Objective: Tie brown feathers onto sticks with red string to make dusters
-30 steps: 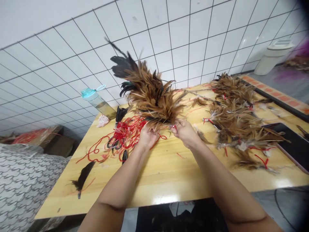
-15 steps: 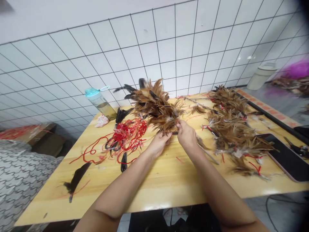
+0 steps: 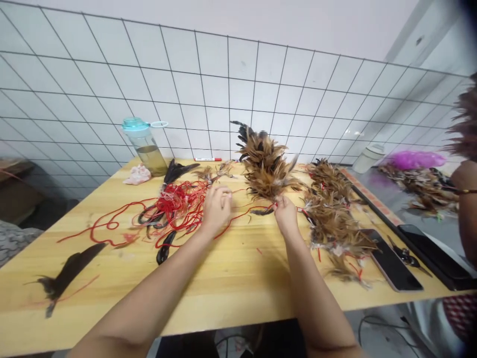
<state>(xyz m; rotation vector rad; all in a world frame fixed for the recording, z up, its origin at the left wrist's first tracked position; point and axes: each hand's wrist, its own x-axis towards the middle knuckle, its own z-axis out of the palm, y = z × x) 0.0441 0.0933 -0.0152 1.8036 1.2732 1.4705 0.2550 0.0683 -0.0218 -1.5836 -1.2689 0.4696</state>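
Note:
My right hand (image 3: 286,214) is closed around the lower end of a bundle of brown and black feathers (image 3: 266,169), which stands up from its grip. A red string runs from the pile toward this hand. My left hand (image 3: 218,209) is at the right edge of a tangled pile of red string (image 3: 179,204), its fingers loosely bent and apart, with nothing visible in them. A small dark feather (image 3: 262,212) lies just left of my right hand.
Tied feather bunches (image 3: 331,209) line the right side of the table, beside a phone (image 3: 397,261) and scissors (image 3: 406,256). A water bottle (image 3: 149,154) stands at back left, near crumpled tissue (image 3: 137,175). A black feather (image 3: 70,273) lies front left. Another person's arm (image 3: 465,209) is at far right.
My left hand has let go of the feather bundle and moved left to the red string. The bundle, still in my right hand, now stands more upright. The view has turned right.

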